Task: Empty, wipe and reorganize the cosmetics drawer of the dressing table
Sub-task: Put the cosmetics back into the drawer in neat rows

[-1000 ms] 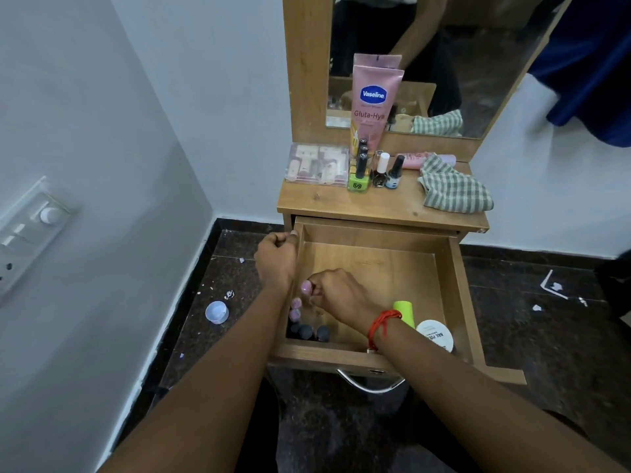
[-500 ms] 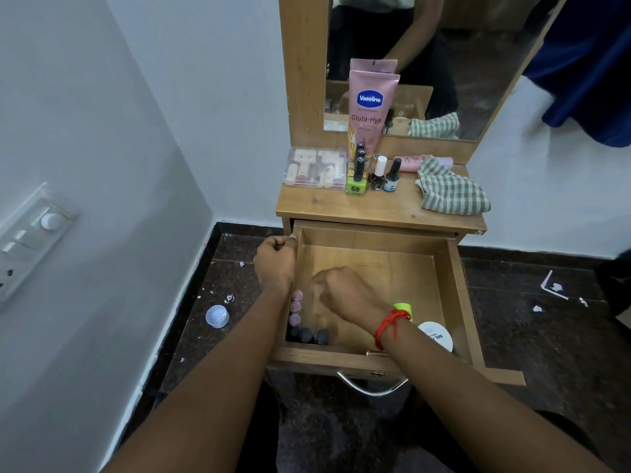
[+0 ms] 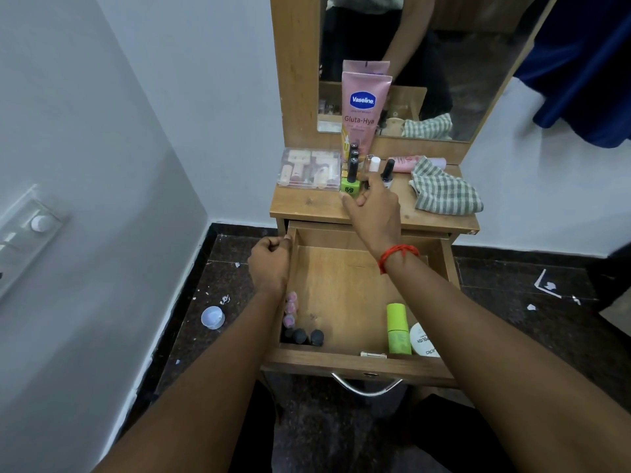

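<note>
The wooden drawer [image 3: 341,285] stands pulled out under the dressing table top [image 3: 307,204]. My left hand [image 3: 269,264] is closed on the drawer's left wall. Along that wall stand pink-capped bottles [image 3: 290,308] and dark-capped bottles [image 3: 304,336]. A green tube [image 3: 397,327] and a white jar [image 3: 421,339] lie at the front right. My right hand [image 3: 374,209] is over the table top, fingers apart, between the green nail polish bottle [image 3: 350,186] and a white-capped bottle [image 3: 374,164]. It holds nothing that I can see.
On the top stand a pink Vaseline tube [image 3: 363,110], a clear box of cosmetics [image 3: 309,169], a black-capped bottle [image 3: 387,174], a lying pink tube [image 3: 404,162] and a checked cloth [image 3: 444,192]. A plastic cap [image 3: 212,317] and scraps lie on the dark floor. The wall is close on the left.
My right hand has left the drawer's left side and risen to the bottles on the table top. The left hand has stayed on the drawer wall.
</note>
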